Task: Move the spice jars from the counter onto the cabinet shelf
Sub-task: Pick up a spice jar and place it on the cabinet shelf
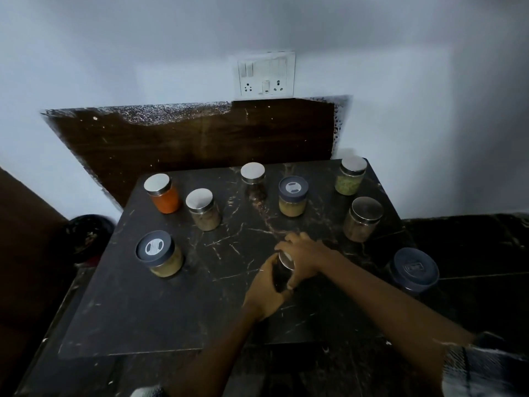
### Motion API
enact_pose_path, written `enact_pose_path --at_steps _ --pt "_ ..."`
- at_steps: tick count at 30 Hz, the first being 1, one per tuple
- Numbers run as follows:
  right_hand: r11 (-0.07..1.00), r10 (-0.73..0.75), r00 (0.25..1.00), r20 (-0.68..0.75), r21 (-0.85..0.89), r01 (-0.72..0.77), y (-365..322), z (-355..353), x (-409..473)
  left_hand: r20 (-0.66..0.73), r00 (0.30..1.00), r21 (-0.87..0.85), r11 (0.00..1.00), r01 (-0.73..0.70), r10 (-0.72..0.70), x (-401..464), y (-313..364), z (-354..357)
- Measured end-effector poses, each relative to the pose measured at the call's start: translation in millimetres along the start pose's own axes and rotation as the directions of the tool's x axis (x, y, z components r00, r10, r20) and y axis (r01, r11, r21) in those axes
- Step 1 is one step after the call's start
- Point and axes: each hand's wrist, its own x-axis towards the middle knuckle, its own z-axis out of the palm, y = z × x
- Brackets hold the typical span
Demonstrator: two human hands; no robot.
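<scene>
nine jars on the counter, one in hand

one dark jar with a silver lid sat near the middle of the counter, held between both hands. the left hand curled round its near side and body; the right hand wrapped over the lid and the far side, thumb down the glass. whether it had left the surface, i could not tell.

eight more stood around it, well apart. to the left, a grey-lidded jar of yellow spice; farther back, an orange jar and a pale one beside it. at the far edge stood a dark-filled jar, then a second grey-lidded jar, then a green-filled jar at the far right corner. nearer on the right stood a steel-lidded jar, and a dark blue-lidded jar at the right edge.

no cabinet shelf showed in view.

to do this step well, i judged, the lift should go straight up with the weight borne on the body rather than the lid, which might be loose. one hand could then be freed for a neighbour.
</scene>
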Motion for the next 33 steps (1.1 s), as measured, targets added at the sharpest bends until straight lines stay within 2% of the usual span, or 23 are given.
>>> enact_pose_path --at_steps 4,12,15,19,22,26,30,33 --pt "0.998 0.000 0.999 -0.053 -0.062 -0.003 -3.1 7.9 4.5 0.012 0.998 0.009 0.998 0.059 -0.059 2.7 0.8 4.4" --pt "0.999 -0.017 0.994 -0.105 0.035 0.021 -3.3 1.8 -3.4 -0.001 0.999 -0.012 0.999 0.049 -0.049 4.8 1.4 7.1" --pt "0.997 -0.029 0.997 -0.074 0.073 0.034 -6.0 -12.5 -6.3 -0.040 0.999 -0.042 0.999 0.019 -0.020 2.9 4.7 6.9" --pt "0.994 -0.072 0.997 -0.036 0.085 0.075 -19.8 -47.7 -9.7 -0.150 0.989 -0.167 0.986 -0.028 0.002 -0.9 16.5 -5.7" --pt "0.975 -0.108 0.993 -0.056 0.190 0.116 -29.7 -81.0 -14.3 -0.258 0.965 -0.222 0.970 -0.096 0.037 -3.3 33.3 -20.4" --pt "0.971 -0.154 0.987 -0.042 0.178 0.159 -44.6 -122.7 -16.8 -0.357 0.930 -0.236 0.955 -0.181 0.088 -6.9 53.1 -49.6" --pt "0.965 -0.194 0.981 0.005 0.180 0.190 -57.9 -155.2 -15.3 -0.368 0.920 -0.244 0.941 -0.234 0.134 -9.6 67.6 -81.4" --pt "0.965 -0.227 0.968 0.106 0.155 0.210 -64.3 -176.1 -16.4 -0.303 0.939 -0.271 0.929 -0.251 0.165 -12.3 78.7 -104.6"
